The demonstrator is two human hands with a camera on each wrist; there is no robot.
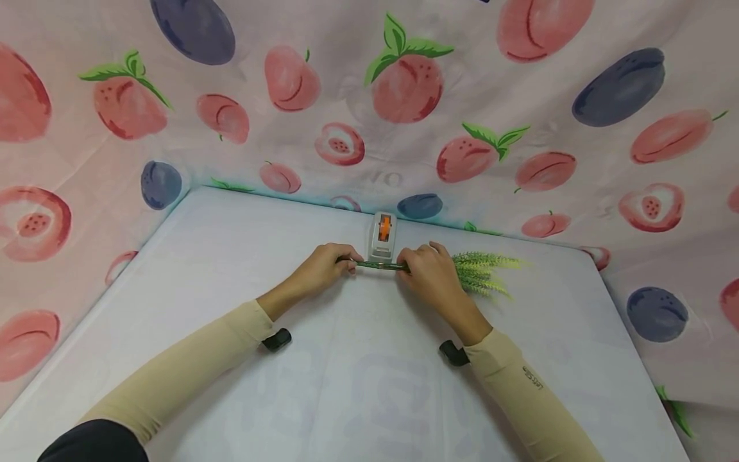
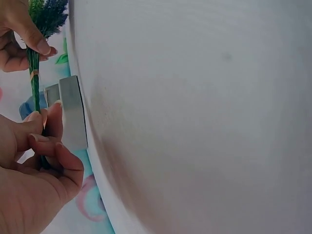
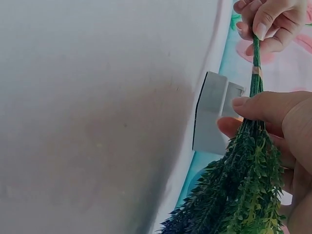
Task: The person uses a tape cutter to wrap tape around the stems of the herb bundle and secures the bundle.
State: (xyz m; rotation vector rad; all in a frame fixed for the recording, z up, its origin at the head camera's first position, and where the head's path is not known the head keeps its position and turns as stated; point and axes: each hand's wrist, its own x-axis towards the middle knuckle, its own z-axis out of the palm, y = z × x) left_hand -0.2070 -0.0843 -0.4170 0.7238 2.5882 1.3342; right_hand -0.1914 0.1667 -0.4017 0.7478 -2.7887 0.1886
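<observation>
A bunch of artificial green sprigs (image 1: 485,273) lies crosswise between both hands, its leafy tips pointing right. My left hand (image 1: 326,268) pinches the bare stem end between thumb and fingers. Close to the leaves, my right hand (image 1: 430,273) grips the stems from the other side. A narrow tan band (image 3: 257,72) circles the stems between the two hands. In the left wrist view a small strip of similar colour shows at the left fingertips, partly hidden by them. Just beyond the stems stands a grey tape dispenser (image 1: 381,249) with an orange core.
The white tabletop (image 1: 358,359) stretches under both arms. A fruit-printed cloth (image 1: 346,77) hangs behind the table's back edge and at its sides. Each wrist carries a small black camera, such as the one at the right cuff (image 1: 453,353).
</observation>
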